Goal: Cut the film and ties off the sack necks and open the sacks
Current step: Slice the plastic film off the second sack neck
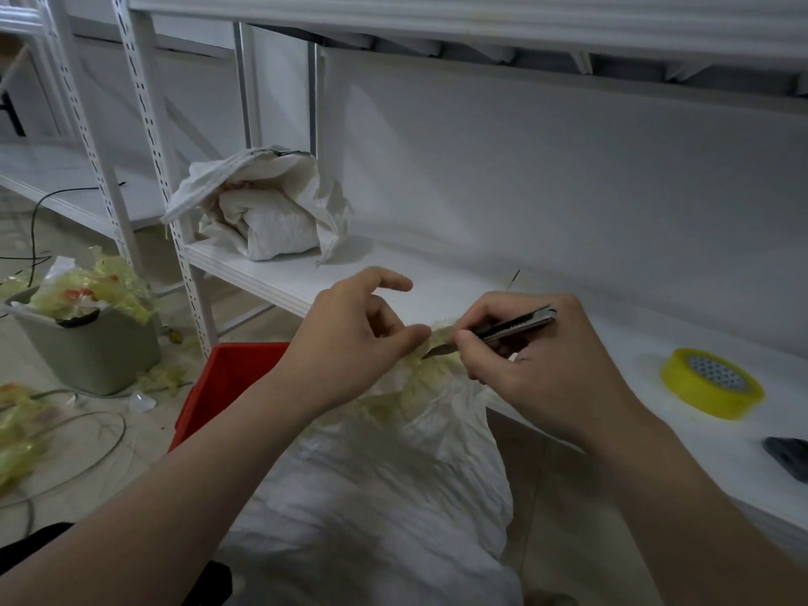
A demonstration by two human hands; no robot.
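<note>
Sack [384, 474] is standing near centre on the floor, just in front of the white shelf [284, 273], its neck bunched and pointing up and away. Yellowish film [419, 373] is wrapping the neck.

Left grip [350, 338] is pinching a loose flap of film between thumb and index finger at the top of the neck, the other fingers lifting clear. Right grip [546, 365] is curling round a knife [511, 325], handle pointing right and far, blade pointing left. The blade tip is sitting at the pinched flap and seems to be touching it; the film there is too crumpled to be sure.

A second sack [271, 212] is slumping open on the shelf, far left. A yellow tape roll [708, 382] is lying flat on the shelf to the right, and a dark object [789, 461] is showing at the right edge.

A red crate [227, 373] is sitting on the floor left of the sack. Further left a grey bin [100, 352] is overflowing with film scraps, more scraps lying around it.
</note>
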